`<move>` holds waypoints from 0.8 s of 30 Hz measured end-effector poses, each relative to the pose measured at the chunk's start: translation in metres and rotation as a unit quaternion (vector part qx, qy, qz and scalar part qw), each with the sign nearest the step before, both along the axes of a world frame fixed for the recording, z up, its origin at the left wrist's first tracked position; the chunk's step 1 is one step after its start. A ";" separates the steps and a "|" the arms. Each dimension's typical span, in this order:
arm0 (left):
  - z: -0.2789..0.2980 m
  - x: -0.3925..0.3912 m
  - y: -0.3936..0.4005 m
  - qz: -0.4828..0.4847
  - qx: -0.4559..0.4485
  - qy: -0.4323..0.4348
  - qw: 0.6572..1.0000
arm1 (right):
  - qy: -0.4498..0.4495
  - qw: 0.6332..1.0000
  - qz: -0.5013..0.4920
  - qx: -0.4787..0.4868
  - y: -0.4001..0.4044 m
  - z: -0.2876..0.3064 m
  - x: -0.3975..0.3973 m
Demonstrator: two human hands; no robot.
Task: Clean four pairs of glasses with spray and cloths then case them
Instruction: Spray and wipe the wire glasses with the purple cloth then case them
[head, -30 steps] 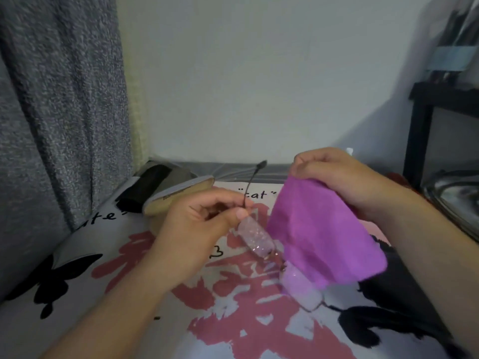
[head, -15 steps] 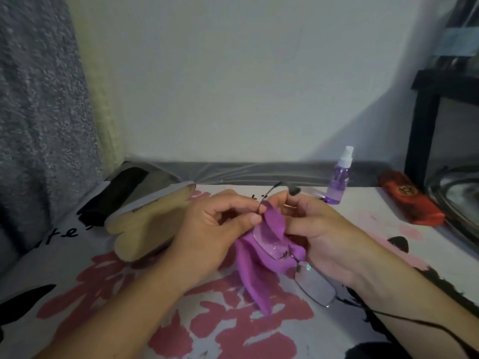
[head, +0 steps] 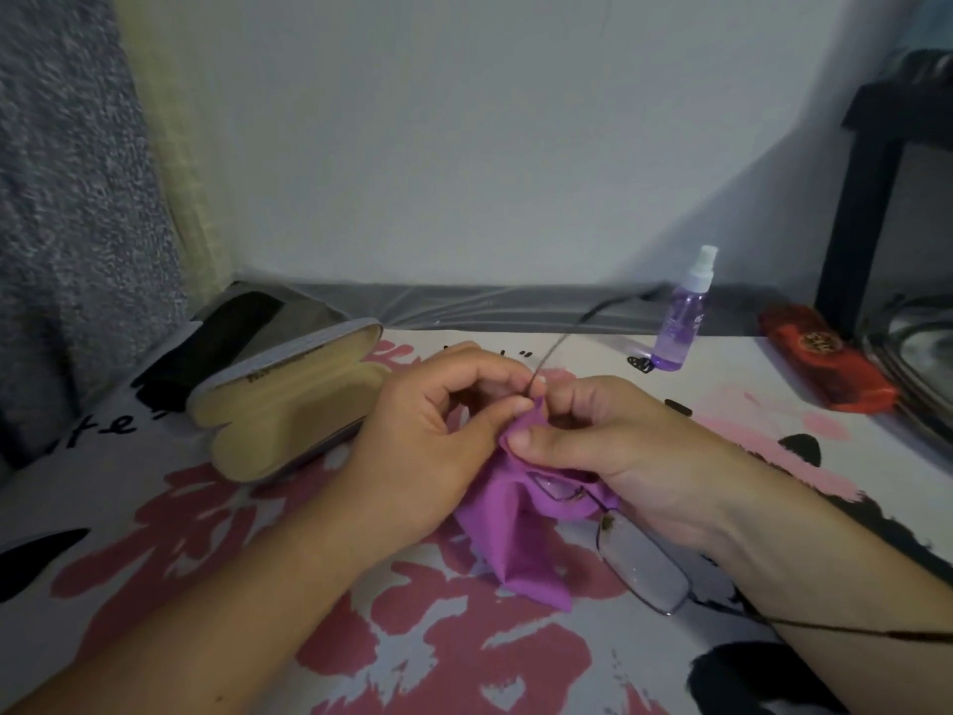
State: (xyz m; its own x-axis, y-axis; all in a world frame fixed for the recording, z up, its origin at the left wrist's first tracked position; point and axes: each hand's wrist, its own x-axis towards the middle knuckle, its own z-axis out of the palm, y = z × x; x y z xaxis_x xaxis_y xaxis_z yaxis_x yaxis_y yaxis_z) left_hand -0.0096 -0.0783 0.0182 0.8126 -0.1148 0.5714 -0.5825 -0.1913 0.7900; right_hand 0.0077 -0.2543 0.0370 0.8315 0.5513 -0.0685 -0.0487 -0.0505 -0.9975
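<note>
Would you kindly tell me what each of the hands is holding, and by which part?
The left hand pinches the glasses by one temple arm near its hinge; the right hand pinches the purple cloth over a lens.

Counted in view: one pair of thin-framed rimless glasses (head: 637, 565); one purple cleaning cloth (head: 515, 544); one purple-tinted plastic spray bottle (head: 682, 322); one open beige-lined hard case (head: 289, 405); one closed red case (head: 825, 363); two bare hands, left hand (head: 428, 446), right hand (head: 613, 446)
</note>
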 end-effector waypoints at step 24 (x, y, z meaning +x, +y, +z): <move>0.012 -0.002 0.013 -0.057 -0.045 0.086 0.994 | 0.023 0.999 0.041 -0.007 -0.002 0.001 -0.003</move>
State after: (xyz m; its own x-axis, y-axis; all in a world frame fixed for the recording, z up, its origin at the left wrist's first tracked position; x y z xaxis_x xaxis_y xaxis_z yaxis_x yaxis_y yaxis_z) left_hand -0.0113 -0.0656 0.0303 0.8837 -0.1663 0.4375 -0.4513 -0.0551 0.8907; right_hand 0.0045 -0.2565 0.0377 0.7799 0.6154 -0.1137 -0.0898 -0.0697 -0.9935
